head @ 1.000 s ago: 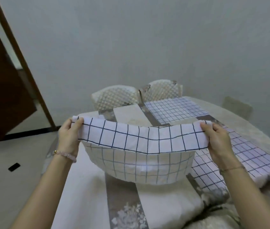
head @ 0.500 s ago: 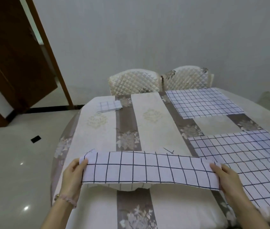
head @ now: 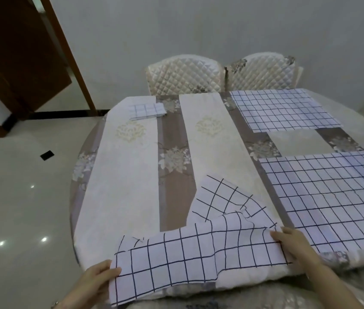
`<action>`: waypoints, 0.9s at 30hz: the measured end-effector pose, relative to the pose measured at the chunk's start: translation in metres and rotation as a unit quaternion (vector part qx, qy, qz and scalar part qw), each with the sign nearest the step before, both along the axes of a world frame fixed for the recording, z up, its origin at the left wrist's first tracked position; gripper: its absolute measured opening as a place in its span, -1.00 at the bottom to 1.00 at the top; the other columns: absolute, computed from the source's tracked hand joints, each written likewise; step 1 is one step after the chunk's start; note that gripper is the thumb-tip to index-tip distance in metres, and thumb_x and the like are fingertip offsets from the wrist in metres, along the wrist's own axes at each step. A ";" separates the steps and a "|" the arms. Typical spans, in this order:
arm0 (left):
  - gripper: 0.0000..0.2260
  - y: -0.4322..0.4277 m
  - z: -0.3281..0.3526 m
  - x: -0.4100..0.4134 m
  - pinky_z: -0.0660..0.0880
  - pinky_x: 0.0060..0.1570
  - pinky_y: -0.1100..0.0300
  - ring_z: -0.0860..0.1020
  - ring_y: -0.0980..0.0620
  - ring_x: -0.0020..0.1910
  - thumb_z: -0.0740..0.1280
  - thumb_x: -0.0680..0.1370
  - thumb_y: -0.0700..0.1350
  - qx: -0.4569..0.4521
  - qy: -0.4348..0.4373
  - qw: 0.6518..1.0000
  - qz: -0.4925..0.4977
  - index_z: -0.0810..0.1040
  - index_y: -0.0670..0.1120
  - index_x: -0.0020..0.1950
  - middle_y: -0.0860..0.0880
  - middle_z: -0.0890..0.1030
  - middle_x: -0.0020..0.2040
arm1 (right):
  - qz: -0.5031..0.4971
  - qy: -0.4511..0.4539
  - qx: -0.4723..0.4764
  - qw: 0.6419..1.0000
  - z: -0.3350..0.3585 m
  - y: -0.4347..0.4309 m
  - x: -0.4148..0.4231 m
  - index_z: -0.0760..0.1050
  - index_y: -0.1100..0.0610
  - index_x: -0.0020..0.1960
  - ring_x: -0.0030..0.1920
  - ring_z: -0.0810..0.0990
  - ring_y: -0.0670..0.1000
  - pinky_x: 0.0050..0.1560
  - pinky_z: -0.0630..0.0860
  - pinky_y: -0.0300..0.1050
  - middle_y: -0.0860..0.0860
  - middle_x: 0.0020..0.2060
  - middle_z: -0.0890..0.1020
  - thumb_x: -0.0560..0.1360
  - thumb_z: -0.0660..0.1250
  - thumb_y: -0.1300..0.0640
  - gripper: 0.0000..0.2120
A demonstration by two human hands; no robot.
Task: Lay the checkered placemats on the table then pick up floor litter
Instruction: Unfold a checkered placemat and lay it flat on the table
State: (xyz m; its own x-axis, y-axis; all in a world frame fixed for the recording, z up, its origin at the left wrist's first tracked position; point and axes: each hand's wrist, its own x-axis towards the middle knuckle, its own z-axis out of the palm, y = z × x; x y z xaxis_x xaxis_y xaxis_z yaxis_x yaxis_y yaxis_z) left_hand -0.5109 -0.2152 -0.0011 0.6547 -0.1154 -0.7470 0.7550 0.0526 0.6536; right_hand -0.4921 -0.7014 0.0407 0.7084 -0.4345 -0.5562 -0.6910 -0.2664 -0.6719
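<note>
Cloth-covered worktop point(head: 132, 175): the checkered placemat point(head: 187, 259), airborne a moment ago, now lands at the near edge.
The left hand point(head: 94, 279) and right hand point(head: 292, 244) pinch its ends; its far half is crumpled and needs smoothing.

At your 6 o'clock, the nearest placemat point(head: 187, 259) lies across the near edge of the worktop point(head: 127, 186), one flap of it reaching toward 12. Your left hand point(head: 94, 279) holds its 8 o'clock end and your right hand point(head: 292, 244) its 4 o'clock end. Just beside your right hand, at 3 o'clock, a second placemat point(head: 332, 197) lies flat. A third placemat point(head: 283, 110) sits behind that at 1 o'clock, apart from it. A folded stack point(head: 146, 110) rests at the far edge at 11 o'clock. Two chairs point(head: 183, 74) stand side by side behind the worktop at 12. On the floor point(head: 20, 197) at 9 o'clock lies a small flat thing point(head: 47, 155), with a door point(head: 16, 52) behind it at 10.
</note>
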 end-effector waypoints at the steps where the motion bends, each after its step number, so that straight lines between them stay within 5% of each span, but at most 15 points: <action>1: -0.58 -0.002 0.005 -0.002 0.33 -0.25 0.18 0.40 -0.09 -0.14 0.61 0.20 -0.12 0.000 0.006 1.000 -0.009 0.52 -0.26 -0.10 -0.20 0.45 -0.14 | 0.009 -0.004 -0.006 1.000 0.000 0.000 0.000 0.52 0.25 -0.05 -0.20 0.49 -0.04 -0.22 0.37 -0.21 0.09 -0.17 0.60 0.64 0.35 0.29 -0.90; 3: -0.75 -0.009 0.012 -0.004 0.49 -0.33 0.21 0.55 -0.07 -0.29 0.48 0.32 -0.17 0.001 -0.016 1.000 0.002 0.52 -0.27 -0.12 -0.21 0.59 -0.26 | 0.017 -0.013 -0.012 1.000 0.003 0.003 0.003 0.58 0.32 0.14 -0.04 0.62 0.09 -0.06 0.54 -0.07 0.19 0.02 0.69 0.63 0.40 0.17 -0.80; 5: -0.71 -0.016 0.015 -0.001 0.55 0.00 0.03 0.62 -0.14 -0.06 0.41 0.44 -0.16 -0.004 -0.025 0.999 0.044 0.54 -0.31 0.07 -0.26 0.66 -0.03 | 0.009 -0.031 0.000 0.999 0.006 0.004 0.005 0.59 0.24 0.24 0.12 0.65 0.20 0.09 0.58 0.05 0.23 0.19 0.69 0.62 0.41 0.09 -0.72; 7: -0.60 -0.021 0.016 0.004 0.48 0.17 -0.05 0.60 -0.16 0.08 0.41 0.45 -0.04 0.014 -0.038 0.996 0.080 0.52 -0.25 0.18 -0.20 0.65 0.07 | 0.016 -0.058 0.034 0.998 0.017 0.007 0.012 0.59 0.18 0.10 0.03 0.61 0.14 -0.03 0.50 -0.01 0.23 0.17 0.66 0.64 0.35 0.08 -0.83; 9: -0.72 -0.033 0.027 0.011 0.52 0.03 0.04 0.62 -0.09 -0.02 0.36 0.49 -0.01 0.062 -0.066 0.991 0.097 0.59 -0.19 0.06 -0.10 0.69 -0.04 | 0.000 -0.083 0.056 0.995 0.019 0.004 0.026 0.59 0.24 0.06 0.03 0.57 0.20 0.05 0.47 0.05 0.26 0.14 0.59 0.63 0.32 0.04 -0.75; 11: -0.78 -0.041 0.034 0.020 0.49 -0.08 0.10 0.60 -0.03 -0.12 0.36 0.49 -0.02 0.113 -0.091 0.981 0.126 0.60 -0.18 -0.07 -0.06 0.68 -0.12 | -0.012 -0.111 0.082 0.990 0.029 0.006 0.039 0.59 0.24 0.22 0.16 0.52 0.17 0.24 0.40 0.01 0.18 0.17 0.56 0.69 0.29 0.08 -0.74; 13: -0.78 -0.050 0.042 0.026 0.44 -0.12 0.11 0.55 -0.03 -0.17 0.39 0.45 0.00 0.139 -0.112 0.974 0.137 0.56 -0.17 -0.13 -0.09 0.63 -0.14 | 0.036 -0.116 0.071 0.990 0.029 0.007 0.052 0.60 0.16 0.03 0.16 0.51 0.10 0.18 0.39 -0.09 0.13 0.13 0.58 0.68 0.32 0.15 -0.87; 16: -0.84 -0.063 0.058 0.039 0.41 -0.25 0.17 0.50 -0.02 -0.24 0.36 0.50 -0.11 0.152 -0.146 0.965 0.156 0.57 -0.21 -0.11 -0.10 0.59 -0.22 | 0.076 -0.122 0.035 0.989 0.030 0.008 0.069 0.63 0.09 -0.20 0.08 0.56 0.12 0.09 0.44 -0.11 0.18 0.03 0.65 0.63 0.39 0.27 -0.75; 19: -0.92 -0.069 0.085 0.064 0.39 -0.26 0.16 0.46 -0.01 -0.24 0.35 0.50 -0.14 0.150 -0.203 0.952 0.172 0.57 -0.15 -0.13 -0.07 0.56 -0.24 | 0.043 -0.161 0.027 0.986 0.040 0.007 0.090 0.67 0.27 0.01 0.09 0.55 0.11 -0.12 0.43 -0.30 0.16 0.04 0.64 0.63 0.38 0.28 -0.90; 27: -0.93 -0.066 0.131 0.096 0.35 -0.49 0.27 0.36 0.03 -0.43 0.29 0.53 -0.21 0.129 -0.335 0.911 0.205 0.47 -0.17 -0.14 -0.09 0.42 -0.34 | -0.042 -0.291 0.016 0.956 0.075 -0.014 0.110 0.60 0.38 0.30 0.14 0.52 0.07 -0.04 0.44 -0.31 0.15 0.08 0.60 0.66 0.34 0.26 -0.73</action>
State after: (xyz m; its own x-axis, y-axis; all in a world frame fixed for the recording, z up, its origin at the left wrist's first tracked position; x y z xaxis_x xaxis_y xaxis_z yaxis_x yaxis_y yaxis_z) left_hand -0.4152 -0.2808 0.1303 0.9219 0.3641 -0.1323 0.1340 0.0208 0.9908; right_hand -0.3819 -0.7159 0.1160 0.8654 -0.4925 -0.0924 -0.2151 -0.1985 -0.9562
